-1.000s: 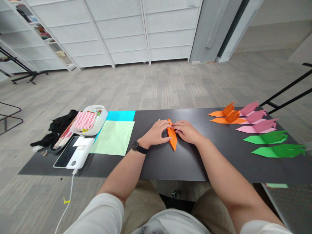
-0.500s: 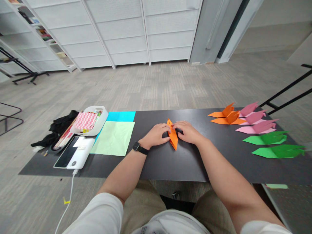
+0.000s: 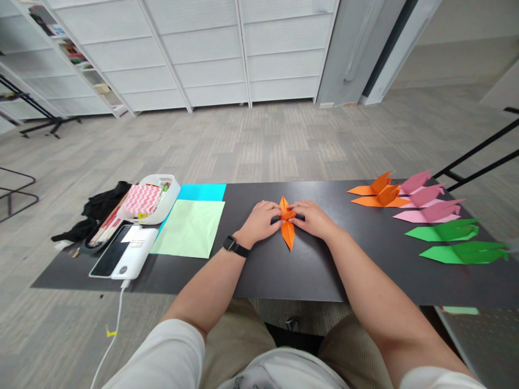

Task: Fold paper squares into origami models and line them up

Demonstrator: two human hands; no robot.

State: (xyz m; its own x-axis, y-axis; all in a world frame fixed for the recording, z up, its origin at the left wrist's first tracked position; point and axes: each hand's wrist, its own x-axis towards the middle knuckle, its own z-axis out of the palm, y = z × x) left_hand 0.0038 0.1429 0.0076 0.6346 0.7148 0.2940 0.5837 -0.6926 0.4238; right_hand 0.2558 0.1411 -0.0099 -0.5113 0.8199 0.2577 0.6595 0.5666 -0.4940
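Note:
An orange origami piece (image 3: 288, 236), folded to a long pointed shape, lies on the dark table in front of me. Its two tips point toward and away from me, and its middle is bunched between my fingers. From the left, my left hand (image 3: 263, 220), with a black watch on the wrist, grips one side of the paper. My right hand (image 3: 313, 218) grips the opposite side, thumb and fingers closed at its edge. The fingers partly cover the folds.
Folded paper cranes stand at the right: orange (image 3: 381, 201), pink (image 3: 430, 212) and green (image 3: 462, 252). To the left lie pale green paper (image 3: 190, 229), blue paper (image 3: 203, 192), a white basket (image 3: 172, 202), a white power bank (image 3: 133, 256) with a cable and black cloth (image 3: 105, 201).
The middle of the orange paper has opened outward to the sides and flattened between my fingers. Both hands have stayed at nearly the same spot.

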